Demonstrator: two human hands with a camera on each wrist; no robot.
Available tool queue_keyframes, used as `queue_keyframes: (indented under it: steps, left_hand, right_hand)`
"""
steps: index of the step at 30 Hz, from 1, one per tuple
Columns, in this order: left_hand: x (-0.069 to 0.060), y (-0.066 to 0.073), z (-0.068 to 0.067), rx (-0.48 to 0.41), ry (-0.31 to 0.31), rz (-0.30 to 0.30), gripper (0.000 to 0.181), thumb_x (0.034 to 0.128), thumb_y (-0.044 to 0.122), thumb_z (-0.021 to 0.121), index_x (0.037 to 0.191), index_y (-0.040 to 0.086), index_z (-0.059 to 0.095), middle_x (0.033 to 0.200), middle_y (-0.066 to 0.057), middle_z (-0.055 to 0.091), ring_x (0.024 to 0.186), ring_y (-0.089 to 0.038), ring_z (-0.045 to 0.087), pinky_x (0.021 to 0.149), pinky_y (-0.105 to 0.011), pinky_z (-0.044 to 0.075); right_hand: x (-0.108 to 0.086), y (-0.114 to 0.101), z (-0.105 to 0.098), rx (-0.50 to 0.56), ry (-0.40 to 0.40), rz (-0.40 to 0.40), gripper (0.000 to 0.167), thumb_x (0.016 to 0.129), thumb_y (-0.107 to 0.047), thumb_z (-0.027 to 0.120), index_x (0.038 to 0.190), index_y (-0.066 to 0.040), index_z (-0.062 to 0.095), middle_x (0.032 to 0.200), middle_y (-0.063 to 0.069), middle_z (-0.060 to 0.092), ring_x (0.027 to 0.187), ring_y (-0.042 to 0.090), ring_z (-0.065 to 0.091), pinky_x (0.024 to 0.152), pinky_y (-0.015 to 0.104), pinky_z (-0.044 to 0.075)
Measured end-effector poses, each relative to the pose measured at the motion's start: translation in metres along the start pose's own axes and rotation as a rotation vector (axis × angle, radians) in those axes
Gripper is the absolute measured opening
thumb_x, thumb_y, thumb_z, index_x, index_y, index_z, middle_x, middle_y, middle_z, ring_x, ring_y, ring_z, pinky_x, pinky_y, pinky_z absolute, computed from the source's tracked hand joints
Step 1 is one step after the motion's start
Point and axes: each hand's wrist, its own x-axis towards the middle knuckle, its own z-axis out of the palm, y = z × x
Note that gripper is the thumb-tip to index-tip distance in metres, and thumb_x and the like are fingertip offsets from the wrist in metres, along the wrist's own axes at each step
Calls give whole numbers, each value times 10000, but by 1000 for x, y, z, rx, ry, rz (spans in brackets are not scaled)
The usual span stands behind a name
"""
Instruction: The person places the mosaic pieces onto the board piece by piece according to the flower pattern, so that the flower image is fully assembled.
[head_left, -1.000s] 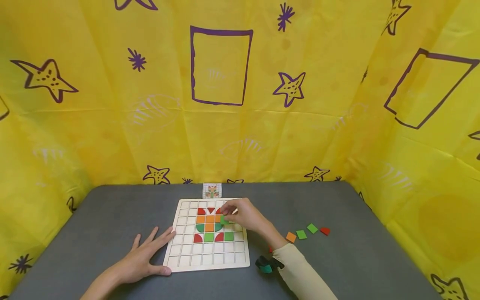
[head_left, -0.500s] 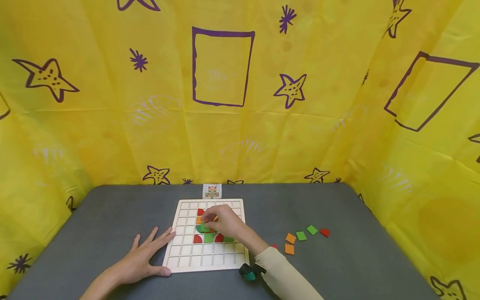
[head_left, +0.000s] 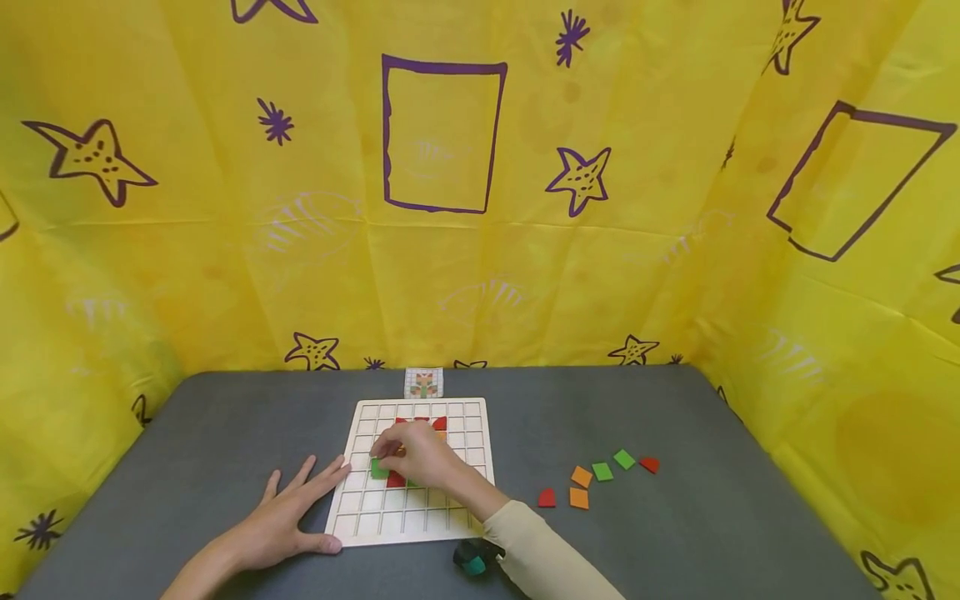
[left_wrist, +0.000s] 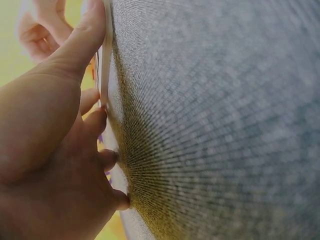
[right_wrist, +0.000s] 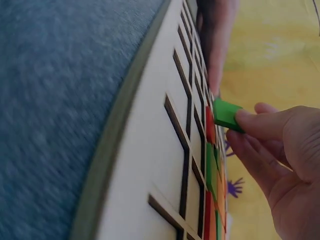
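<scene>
One green tile (head_left: 377, 469) (the right hand (head_left: 417, 455) pinches it) has shifted leftward.

The held tile (right_wrist: 226, 114) is bright green. The board (head_left: 392, 521) is pale cream, patterned with a square grid; its set pieces (head_left: 439, 424) are red, orange and green. Loose tiles (head_left: 579, 498) repeat those colours. The table (head_left: 720, 533) is dark grey, the sleeve (head_left: 551, 554) cream, the wrist band (head_left: 474, 562) black and teal. Yellow cloth (head_left: 480, 267) carries purple starfish, bursts and frames, with pale fish skeletons.

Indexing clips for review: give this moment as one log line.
right hand: pinches green tile over grid board | left hand: touches grid board's left edge | loose tiles: on table, right of grid board
</scene>
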Motion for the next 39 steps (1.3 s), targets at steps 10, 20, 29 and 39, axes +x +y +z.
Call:
queue_keyframes:
  steps: [10,20,29,39]
  left_hand:
    - [1,0,1,6,-11,-25,971,681,530,809,1487,143,429,1573,-162,305,1403,-587,63,973,-792,-90]
    - [1,0,0,1,-6,-24,980,674,528,812,1489,146,425,1574,-158,305,1405,-585,59,979,-787,-94]
    - [0,0,1,-1,-4,-23,966,684,524,808,1488,147,427,1575,-160,304,1405,-586,53,972,-792,-98]
    - [1,0,1,0,-12,-34,973,682,524,810,1493,152,421,1581,-152,294,1406,-585,46,980,-785,-103]
  right_hand:
    - [-1,-5,10,-43,-13,35,104,867,-65,741,953,-123,742,865,-87,705,751,-83,560,717,67,461]
    - [-2,-6,13,-90,-52,11,119,876,-36,721,945,-131,743,839,-101,683,742,-80,554,691,58,449]
    - [-3,-8,14,-108,-68,-12,120,879,-37,716,934,-138,748,843,-113,689,758,-112,551,698,51,444]
    - [-8,-9,7,-7,-66,39,113,898,-63,703,967,-142,743,868,-127,677,792,-84,562,746,91,465]
